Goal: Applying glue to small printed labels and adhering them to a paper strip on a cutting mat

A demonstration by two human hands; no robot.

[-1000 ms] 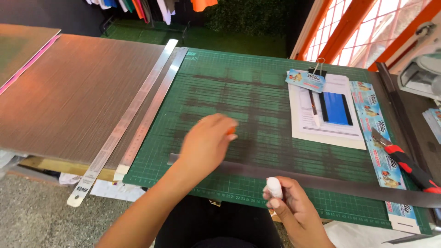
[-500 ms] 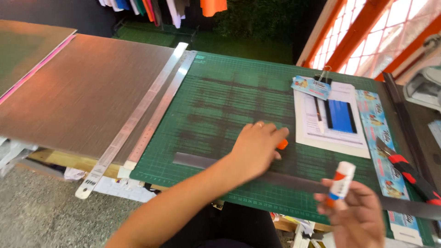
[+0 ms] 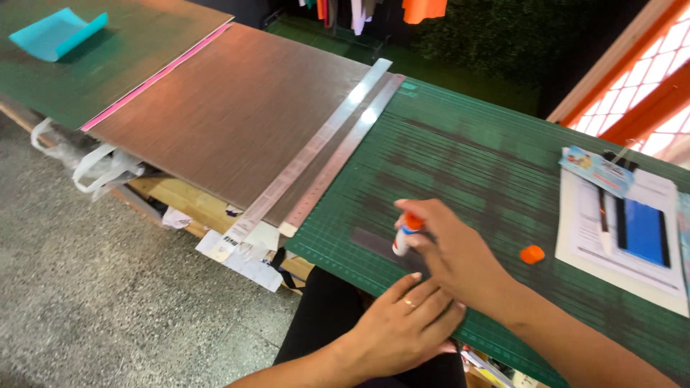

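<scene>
right hand (image 3: pixel 460 255) pinching glue stick (image 3: pixel 405 233) on grey strip (image 3: pixel 377 244), left hand (image 3: pixel 402 323) spread flat, orange cap (image 3: pixel 532 253) off

Open green mat (image 3: pixel 474 165) ahead — rulers (image 3: pixel 327 154) left, orange cap (image 3: pixel 532 253) and papers (image 3: pixel 622 237) right.

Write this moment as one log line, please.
right hand: holds glue stick tip-down on dark strip | left hand: flat on cutting mat | orange cap: off
</scene>
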